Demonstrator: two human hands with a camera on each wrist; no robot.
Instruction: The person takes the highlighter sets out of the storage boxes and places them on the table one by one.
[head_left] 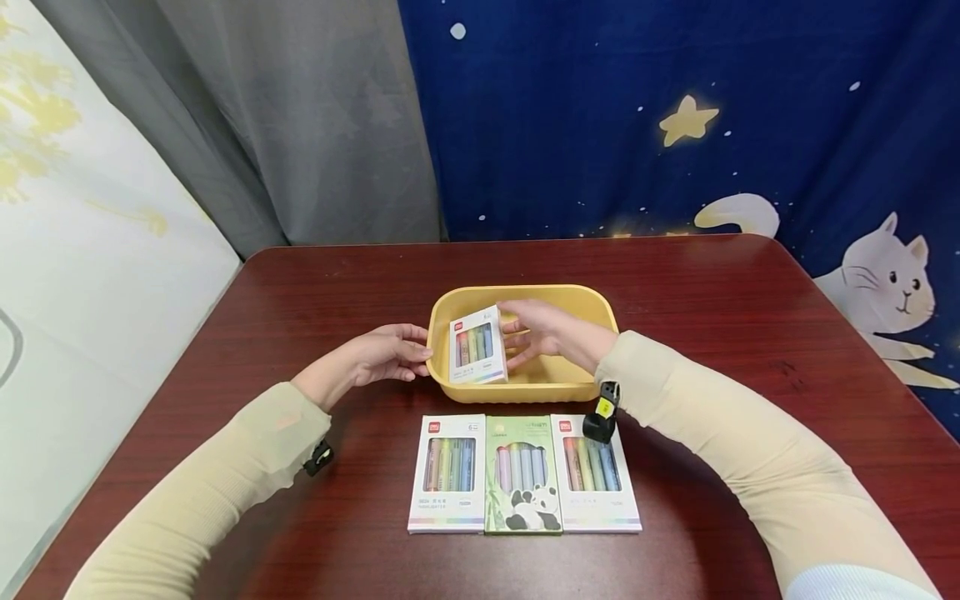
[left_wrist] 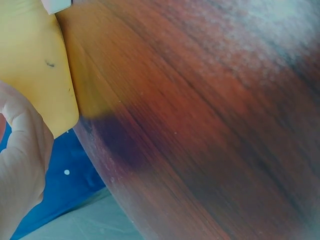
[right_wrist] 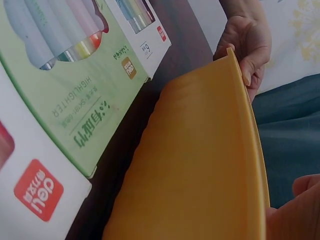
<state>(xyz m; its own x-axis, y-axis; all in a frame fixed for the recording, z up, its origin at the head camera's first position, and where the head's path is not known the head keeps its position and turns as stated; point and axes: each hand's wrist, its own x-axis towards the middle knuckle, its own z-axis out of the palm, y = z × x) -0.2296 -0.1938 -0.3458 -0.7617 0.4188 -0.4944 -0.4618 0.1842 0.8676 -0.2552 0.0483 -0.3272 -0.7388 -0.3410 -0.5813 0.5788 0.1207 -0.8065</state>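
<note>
A yellow plastic basket (head_left: 555, 392) stands on the table. My left hand (head_left: 382, 354) holds its left rim, thumb at the edge; the right wrist view shows this left hand (right_wrist: 247, 47) at the rim's far corner. Inside the basket, at its left, a white highlighter box (head_left: 477, 346) leans tilted, colored pens in its window. My right hand (head_left: 551, 329) reaches into the basket from the right, fingers spread and loosely extended, fingertips right at the box's right edge. The left wrist view shows part of the left hand (left_wrist: 22, 155) against the basket wall (left_wrist: 40, 60).
Before the basket, three highlighter boxes lie side by side: a white one (head_left: 447, 508), a green panda one (head_left: 522, 429) and another white one (head_left: 596, 508). The dark red wooden table (head_left: 337, 292) ends at grey (head_left: 322, 125) and blue curtains (head_left: 562, 125).
</note>
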